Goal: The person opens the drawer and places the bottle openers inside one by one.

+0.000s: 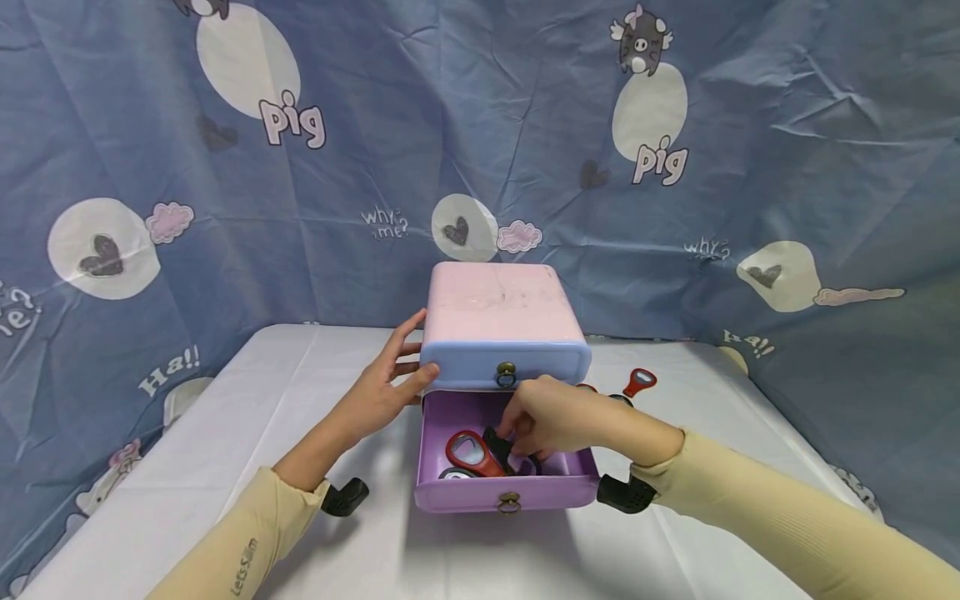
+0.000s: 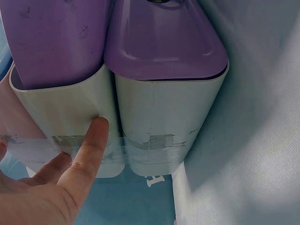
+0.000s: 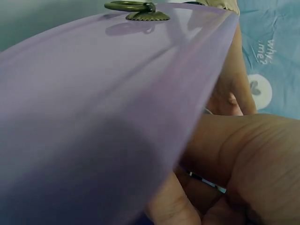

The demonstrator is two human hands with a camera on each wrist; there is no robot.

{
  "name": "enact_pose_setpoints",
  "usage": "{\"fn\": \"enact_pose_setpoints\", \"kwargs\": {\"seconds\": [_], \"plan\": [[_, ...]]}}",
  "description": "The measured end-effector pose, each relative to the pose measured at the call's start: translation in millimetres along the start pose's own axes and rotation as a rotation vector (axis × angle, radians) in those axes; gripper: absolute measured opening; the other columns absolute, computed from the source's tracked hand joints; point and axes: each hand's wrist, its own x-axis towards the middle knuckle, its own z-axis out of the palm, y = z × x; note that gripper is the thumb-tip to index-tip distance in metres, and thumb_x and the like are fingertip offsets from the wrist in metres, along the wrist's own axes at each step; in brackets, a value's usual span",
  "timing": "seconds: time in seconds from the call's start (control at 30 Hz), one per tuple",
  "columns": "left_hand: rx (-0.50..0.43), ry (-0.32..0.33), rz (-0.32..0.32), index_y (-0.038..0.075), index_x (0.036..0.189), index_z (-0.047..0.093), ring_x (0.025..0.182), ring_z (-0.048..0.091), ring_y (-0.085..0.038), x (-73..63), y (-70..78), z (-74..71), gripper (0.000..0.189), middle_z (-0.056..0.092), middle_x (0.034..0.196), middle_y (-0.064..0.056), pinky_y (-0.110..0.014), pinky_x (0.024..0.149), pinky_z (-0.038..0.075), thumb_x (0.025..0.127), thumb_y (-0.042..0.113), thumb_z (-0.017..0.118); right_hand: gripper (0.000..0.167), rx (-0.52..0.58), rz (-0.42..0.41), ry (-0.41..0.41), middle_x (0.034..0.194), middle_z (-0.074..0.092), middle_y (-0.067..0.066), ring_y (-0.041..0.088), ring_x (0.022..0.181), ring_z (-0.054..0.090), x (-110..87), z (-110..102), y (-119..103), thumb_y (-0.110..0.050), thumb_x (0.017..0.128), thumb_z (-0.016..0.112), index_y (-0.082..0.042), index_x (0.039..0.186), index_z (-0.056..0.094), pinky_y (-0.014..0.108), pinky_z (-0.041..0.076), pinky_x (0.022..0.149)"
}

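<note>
My left hand (image 1: 378, 392) rests against the left side of a stacked drawer unit, fingers extended; in the left wrist view its fingertips touch a cream housing (image 2: 70, 108). The unit has a pink top (image 1: 498, 304) and a blue drawer (image 1: 465, 362). Below that, a purple drawer (image 1: 442, 493) is pulled out. Inside lie a red bottle opener (image 1: 487, 464) and some dark items. My right hand (image 1: 558, 412) reaches into this drawer with curled fingers, pinching a black object (image 1: 495, 443) whose kind is mostly hidden. The drawer front (image 3: 103, 93) blocks much of the right wrist view.
Another red bottle opener (image 1: 640, 382) lies on the white tablecloth (image 1: 345, 550) right of the unit, beside partly hidden items. A closed purple drawer (image 2: 168, 42) sits next to the pulled-out one. A blue printed curtain (image 1: 360, 167) hangs behind.
</note>
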Motion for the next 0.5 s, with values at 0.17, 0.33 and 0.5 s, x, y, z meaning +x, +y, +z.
{"fn": "enact_pose_setpoints", "kwargs": {"seconds": [0.17, 0.33, 0.5], "plan": [[0.006, 0.004, -0.004, 0.054, 0.168, 0.015, 0.150, 0.048, -0.050, -0.3, 0.1, 0.2, 0.077, 0.036, 0.169, -0.021, -0.054, 0.096, 0.063, 0.108, 0.043, 0.064, 0.020, -0.001, -0.016, -0.007, 0.086, 0.082, 0.000, 0.007, 0.070, 0.076, 1.1, 0.9, -2.5, -0.001, 0.090, 0.084, -0.002, 0.110, 0.082, 0.021, 0.063, 0.065], [0.010, 0.008, -0.003, 0.054, 0.168, 0.015, 0.150, 0.048, -0.050, -0.4, -0.1, 0.5, 0.077, 0.037, 0.168, -0.021, -0.054, 0.096, 0.063, 0.109, 0.043, 0.063, 0.018, -0.039, -0.048, 0.008, 0.084, 0.082, 0.000, 0.005, 0.067, 0.074, 1.3, 2.2, -2.3, 0.000, 0.090, 0.083, -0.003, 0.108, 0.083, 0.019, 0.061, 0.064], [0.012, 0.008, 0.003, 0.054, 0.168, 0.016, 0.149, 0.048, -0.051, 0.0, 0.1, 0.7, 0.077, 0.037, 0.168, -0.022, -0.054, 0.095, 0.063, 0.108, 0.042, 0.064, 0.018, -0.146, -0.105, 0.037, 0.083, 0.081, -0.006, -0.004, 0.069, 0.065, 2.8, 3.5, 1.4, -0.001, 0.090, 0.083, -0.008, 0.106, 0.085, 0.014, 0.055, 0.065]]}}
